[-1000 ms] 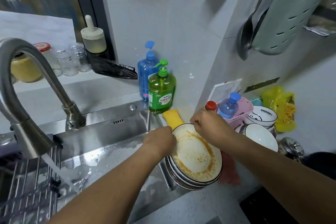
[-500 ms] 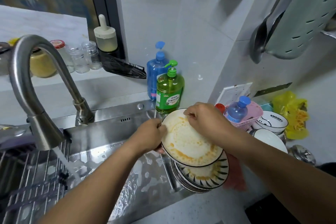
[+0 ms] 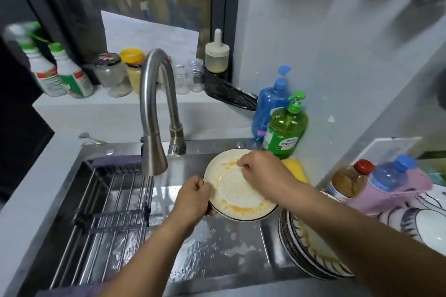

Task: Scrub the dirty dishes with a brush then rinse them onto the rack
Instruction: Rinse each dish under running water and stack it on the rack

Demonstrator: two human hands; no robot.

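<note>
Both hands, left [image 3: 193,196] and right [image 3: 261,167], pinched the plate [image 3: 237,190] beside the faucet [image 3: 154,113], seemingly about to scrub, which calls for a brush.

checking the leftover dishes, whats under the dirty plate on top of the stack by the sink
More plates: the stack shows several dark-striped rims under its top plate, which has orange residue. The right forearm covers part of the stack, and the lower plates' faces are hidden, so their exact count and dirtiness cannot be told.

Plate [image 3: 237,190] over sink [image 3: 217,260], rack [image 3: 108,214] left, plate stack [image 3: 311,258] right, faucet [image 3: 154,113] behind.
</note>
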